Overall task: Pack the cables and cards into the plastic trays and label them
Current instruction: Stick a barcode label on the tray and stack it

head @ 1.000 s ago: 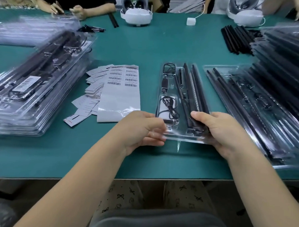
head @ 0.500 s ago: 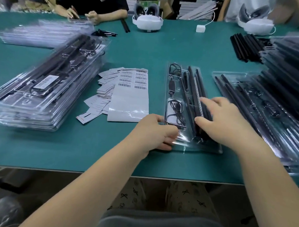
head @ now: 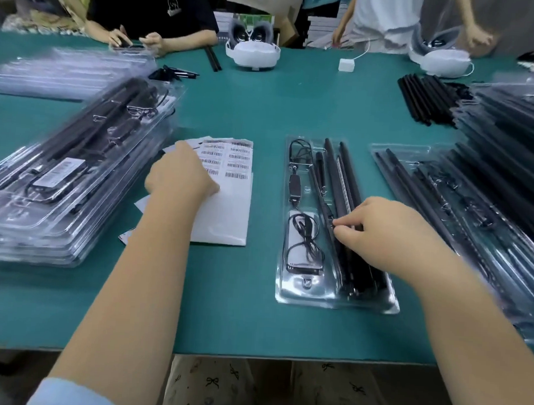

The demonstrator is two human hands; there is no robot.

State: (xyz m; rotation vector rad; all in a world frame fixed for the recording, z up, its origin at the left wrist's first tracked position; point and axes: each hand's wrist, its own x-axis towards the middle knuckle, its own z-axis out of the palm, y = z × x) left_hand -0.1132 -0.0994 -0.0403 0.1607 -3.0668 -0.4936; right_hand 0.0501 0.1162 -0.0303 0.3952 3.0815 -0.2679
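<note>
A clear plastic tray (head: 332,294) is lying lengthwise near the front edge of the green table (head: 254,324), right of its middle. It is holding long black rods (head: 343,175) along its right side, a coiled black cable (head: 305,237) over a shiny card at its near left, and another looped cable (head: 298,148) at its far end. The right hand (head: 377,234) is resting on the rods, its fingers curled and the fingertips pinching at one of them. The left hand (head: 181,175) is lying over the sheet of barcode labels (head: 229,194) just left of the tray; I cannot tell how its fingers are set. A stack of filled trays (head: 61,178) is sitting by the left edge, and more trays (head: 489,196) are sitting toward the right edge.
</note>
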